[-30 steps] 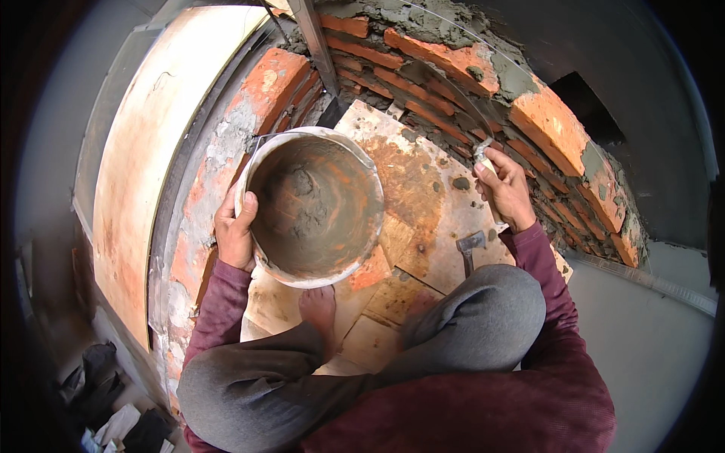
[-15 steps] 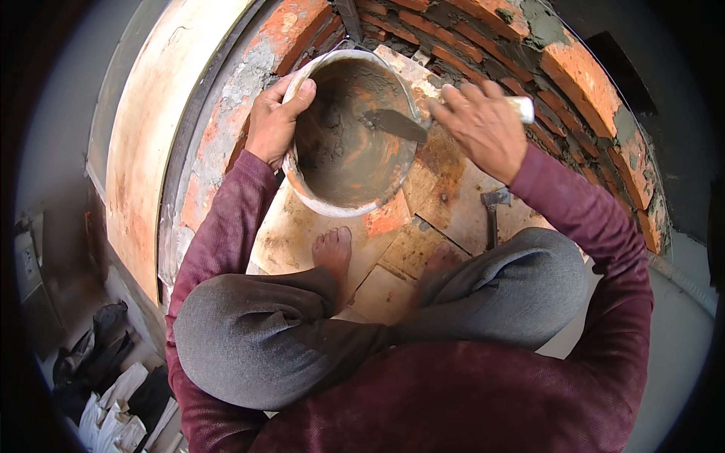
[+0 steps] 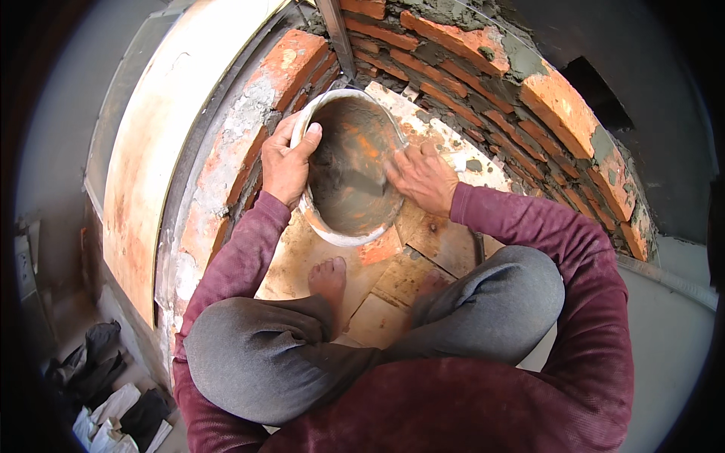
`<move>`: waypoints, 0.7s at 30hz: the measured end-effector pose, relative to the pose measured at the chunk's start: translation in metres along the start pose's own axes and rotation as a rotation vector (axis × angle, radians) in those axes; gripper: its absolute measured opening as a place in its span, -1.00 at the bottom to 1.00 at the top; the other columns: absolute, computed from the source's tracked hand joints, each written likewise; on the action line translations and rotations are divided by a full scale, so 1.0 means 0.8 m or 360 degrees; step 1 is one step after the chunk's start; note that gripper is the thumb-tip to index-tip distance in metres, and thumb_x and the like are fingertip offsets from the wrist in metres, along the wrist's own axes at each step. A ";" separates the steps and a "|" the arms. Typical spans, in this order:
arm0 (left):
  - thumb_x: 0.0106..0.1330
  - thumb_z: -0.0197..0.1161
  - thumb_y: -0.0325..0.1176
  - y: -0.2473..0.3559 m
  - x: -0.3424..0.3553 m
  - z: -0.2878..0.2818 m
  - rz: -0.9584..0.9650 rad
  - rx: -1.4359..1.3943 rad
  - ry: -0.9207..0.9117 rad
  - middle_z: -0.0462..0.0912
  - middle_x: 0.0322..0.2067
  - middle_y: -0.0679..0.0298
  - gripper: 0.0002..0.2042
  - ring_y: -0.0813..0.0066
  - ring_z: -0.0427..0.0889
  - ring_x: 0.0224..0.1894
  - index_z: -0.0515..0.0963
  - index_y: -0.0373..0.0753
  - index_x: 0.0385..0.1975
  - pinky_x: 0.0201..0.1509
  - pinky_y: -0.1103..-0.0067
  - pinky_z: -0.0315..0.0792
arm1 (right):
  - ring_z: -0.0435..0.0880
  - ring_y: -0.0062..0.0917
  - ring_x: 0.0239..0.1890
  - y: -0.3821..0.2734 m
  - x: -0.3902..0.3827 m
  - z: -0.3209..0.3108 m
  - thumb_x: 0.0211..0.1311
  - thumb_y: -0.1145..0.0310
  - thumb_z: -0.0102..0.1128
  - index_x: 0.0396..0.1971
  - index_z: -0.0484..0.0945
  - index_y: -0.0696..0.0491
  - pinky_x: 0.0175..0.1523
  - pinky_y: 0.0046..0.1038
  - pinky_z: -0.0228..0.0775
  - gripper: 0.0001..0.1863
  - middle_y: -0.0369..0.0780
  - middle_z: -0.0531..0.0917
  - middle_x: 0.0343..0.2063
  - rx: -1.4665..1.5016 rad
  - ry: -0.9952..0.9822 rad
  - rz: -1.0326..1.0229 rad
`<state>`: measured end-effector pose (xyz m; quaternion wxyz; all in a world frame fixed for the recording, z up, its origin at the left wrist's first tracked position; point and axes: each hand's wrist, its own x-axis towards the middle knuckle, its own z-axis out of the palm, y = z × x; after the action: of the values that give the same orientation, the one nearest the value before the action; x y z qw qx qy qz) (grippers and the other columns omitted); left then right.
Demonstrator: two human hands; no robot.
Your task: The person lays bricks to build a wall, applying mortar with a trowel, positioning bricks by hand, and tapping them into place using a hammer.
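A round metal pan (image 3: 332, 232) with wet grey mortar (image 3: 343, 200) in it stands tilted on the tiled floor in front of my crossed legs. My left hand (image 3: 287, 166) grips the pan's left rim, thumb hooked inside. My right hand (image 3: 423, 177) reaches over the right rim, closed on a small trowel. The trowel's grey blade (image 3: 361, 181) lies in the mortar, and my hand hides its handle.
A curved wall of red bricks (image 3: 453, 45) with grey mortar joints rings the floor of pale tiles (image 3: 302, 264). A metal bar (image 3: 336, 30) stands at the wall's back. My bare foot (image 3: 328, 279) rests below the pan. Dark cloths and bags (image 3: 98, 362) lie lower left.
The right hand came from the brick wall to the pan and has put the trowel into the mortar. The left hand has shifted along the pan's rim, and the pan is tipped more.
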<state>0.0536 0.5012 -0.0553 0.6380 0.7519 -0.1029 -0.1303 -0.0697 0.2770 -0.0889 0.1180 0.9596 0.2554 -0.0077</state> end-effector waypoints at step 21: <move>0.38 0.29 -0.21 -0.005 -0.023 -0.041 -0.0108 -0.0124 0.0086 0.62 -0.01 0.24 -0.58 0.53 0.54 0.03 0.55 -0.36 0.11 0.18 0.56 0.36 | 0.58 -0.13 -0.07 -0.017 -0.053 0.064 0.16 0.42 0.22 0.06 0.53 0.09 -0.01 -0.22 0.46 -0.58 -0.08 0.60 -0.18 0.1824 0.0221 0.0378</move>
<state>0.0470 0.5380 -0.0532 0.6645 0.7328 -0.0551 -0.1354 -0.1107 0.2564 -0.1387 -0.4363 0.8906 0.1085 -0.0684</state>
